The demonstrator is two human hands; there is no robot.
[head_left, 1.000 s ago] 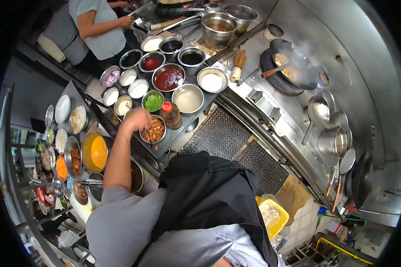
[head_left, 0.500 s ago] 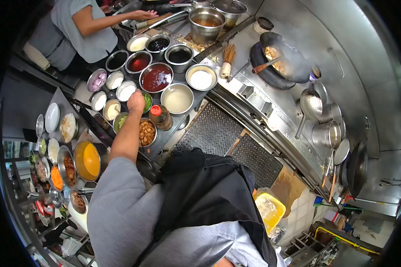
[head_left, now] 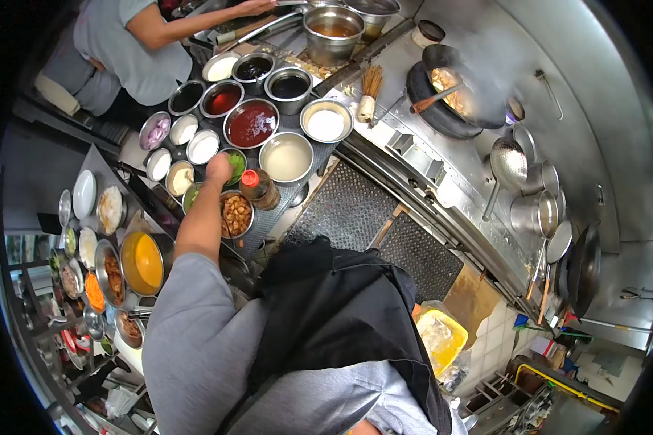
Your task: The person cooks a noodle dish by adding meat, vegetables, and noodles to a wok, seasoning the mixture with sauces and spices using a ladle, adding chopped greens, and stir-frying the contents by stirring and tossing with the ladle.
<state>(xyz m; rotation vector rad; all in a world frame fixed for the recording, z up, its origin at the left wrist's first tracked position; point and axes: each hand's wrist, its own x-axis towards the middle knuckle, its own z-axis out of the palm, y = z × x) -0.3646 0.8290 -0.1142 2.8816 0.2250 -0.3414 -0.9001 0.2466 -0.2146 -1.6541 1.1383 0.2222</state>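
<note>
My left hand (head_left: 219, 170) reaches over the small metal bowls, at the near side of a bowl of chopped greens (head_left: 235, 165). Its fingers look closed, their tips turned away from me, so anything in them is hidden. Beside the wrist are a bowl of browned cubes (head_left: 236, 214) and a red-capped bottle (head_left: 258, 188). A bowl of pale green pieces (head_left: 189, 197) shows partly behind my forearm. Just beyond the hand is a bowl of white powder (head_left: 203, 147). My right hand is not in view.
Sauce pots, one with red sauce (head_left: 251, 123), crowd the counter. Across the mat-covered floor (head_left: 348, 210), a steaming wok (head_left: 446, 98) with a ladle in it sits on the range. A co-worker (head_left: 130, 51) stands at the far left.
My left hand has dipped slightly toward me and the bowl of greens shows more. The co-worker's arm has stretched further right to a handle. Steam over the wok has spread.
</note>
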